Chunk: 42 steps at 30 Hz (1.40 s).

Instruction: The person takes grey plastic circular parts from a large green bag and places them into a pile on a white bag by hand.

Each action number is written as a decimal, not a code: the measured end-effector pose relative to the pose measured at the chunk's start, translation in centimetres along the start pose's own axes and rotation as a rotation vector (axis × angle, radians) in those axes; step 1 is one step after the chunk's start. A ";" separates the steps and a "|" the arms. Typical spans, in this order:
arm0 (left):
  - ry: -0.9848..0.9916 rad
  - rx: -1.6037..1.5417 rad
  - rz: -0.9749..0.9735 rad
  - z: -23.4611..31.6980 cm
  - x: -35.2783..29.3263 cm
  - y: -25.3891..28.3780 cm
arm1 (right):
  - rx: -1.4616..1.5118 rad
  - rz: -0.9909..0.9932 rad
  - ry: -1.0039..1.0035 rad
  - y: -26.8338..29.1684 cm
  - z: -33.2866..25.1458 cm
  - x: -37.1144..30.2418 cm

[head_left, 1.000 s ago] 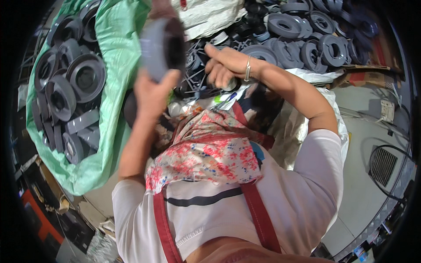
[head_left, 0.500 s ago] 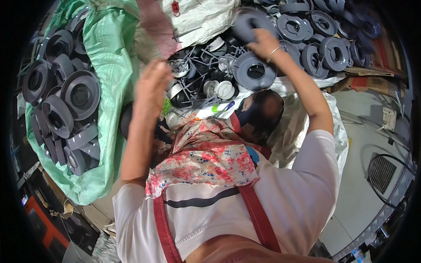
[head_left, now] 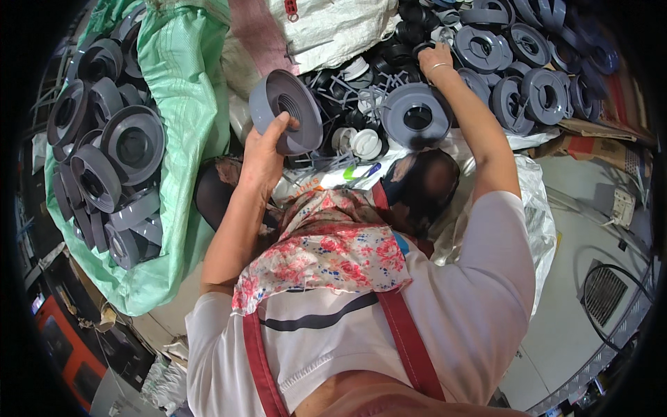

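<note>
My left hand (head_left: 264,154) grips a grey round plastic part (head_left: 260,104) by its rim, tilted so that its stepped, ringed inside shows. The thumb lies inside and the fingers are hidden behind the part. My right hand (head_left: 436,61), with a bangle on its wrist, reaches into a heap of small black plastic rings (head_left: 410,33). Its fingers are curled down among them, and what they pinch is hidden. Just below that hand, another grey round part (head_left: 417,117) lies face up on the heap, with a dark hole at its centre.
On the left, a green woven sack (head_left: 182,90) bulges with grey round parts. More grey rings (head_left: 479,48) pile up at the far right, beside cardboard (head_left: 590,135). White caps (head_left: 365,144) and thin grey sticks lie mid-heap. A white woven sack (head_left: 333,35) covers the back.
The grey round part has passed from my right hand to my left, which was empty and moving. My right hand has shifted slightly right and farther away, down into the black rings.
</note>
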<state>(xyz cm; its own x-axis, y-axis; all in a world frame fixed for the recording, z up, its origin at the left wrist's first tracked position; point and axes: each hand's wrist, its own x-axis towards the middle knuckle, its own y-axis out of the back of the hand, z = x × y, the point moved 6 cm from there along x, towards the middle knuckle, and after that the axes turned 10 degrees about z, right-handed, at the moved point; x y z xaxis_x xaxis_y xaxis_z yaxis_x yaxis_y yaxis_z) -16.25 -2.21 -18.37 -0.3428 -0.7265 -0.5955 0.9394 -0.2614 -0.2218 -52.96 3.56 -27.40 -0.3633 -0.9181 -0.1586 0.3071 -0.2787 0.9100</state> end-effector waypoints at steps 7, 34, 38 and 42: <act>0.057 -0.174 -0.169 -2.1 -1.4 -3.7 | 1.435 0.188 0.042 13.8 -6.2 -8.9; -0.959 0.695 0.587 14.7 -9.0 5.1 | 0.632 0.264 0.080 16.3 -4.9 -10.0; -1.733 0.264 0.481 24.5 -13.7 7.9 | 0.415 -0.362 -0.094 3.3 0.1 -9.9; -1.298 0.702 0.299 18.8 -9.9 2.7 | 0.534 -0.249 -0.185 3.8 -0.2 -10.1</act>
<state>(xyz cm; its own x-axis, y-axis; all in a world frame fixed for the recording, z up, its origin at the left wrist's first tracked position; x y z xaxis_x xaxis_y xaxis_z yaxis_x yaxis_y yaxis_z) -10.23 -7.71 1.42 -0.2532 -0.7502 0.6108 0.9124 0.0246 0.4085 -47.94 11.67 -22.46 -0.5284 -0.7665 -0.3651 -0.2717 -0.2547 0.9281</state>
